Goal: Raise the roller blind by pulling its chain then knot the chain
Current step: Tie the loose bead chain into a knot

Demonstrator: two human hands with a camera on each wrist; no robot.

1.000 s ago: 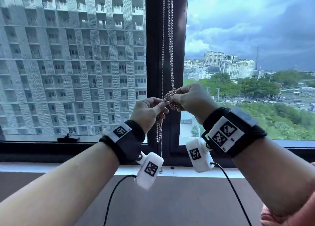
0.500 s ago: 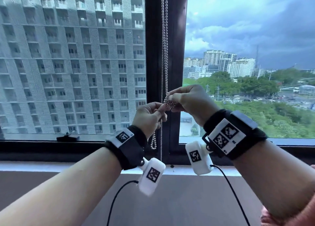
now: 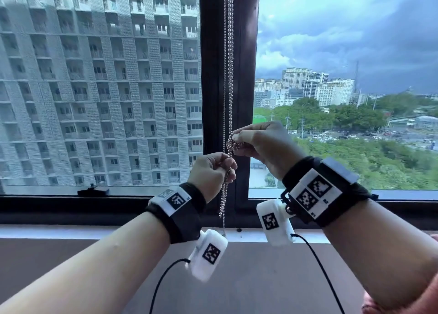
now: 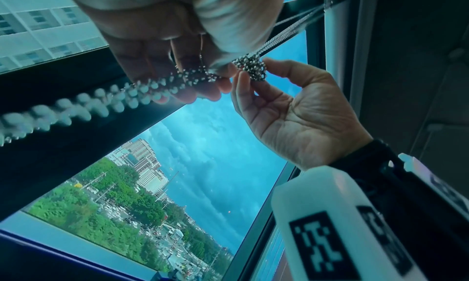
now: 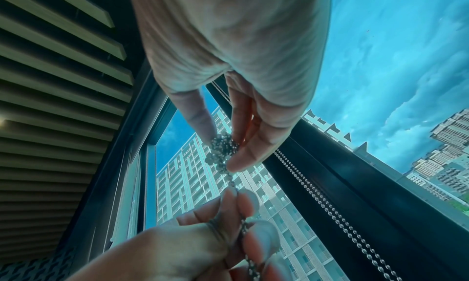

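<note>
Both forearms are raised toward the window frame [image 3: 246, 76]. The right hand [image 3: 265, 145], the higher one, pinches a bunched knot [image 4: 251, 67] of the bead chain [image 3: 229, 53] at its fingertips. Just below it, the left hand [image 3: 211, 173] curls round the strands hanging from the knot.

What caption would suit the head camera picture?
At a high-rise window, the right hand pinches a knot in the bead chain; the left hand grips the strands below.
</note>
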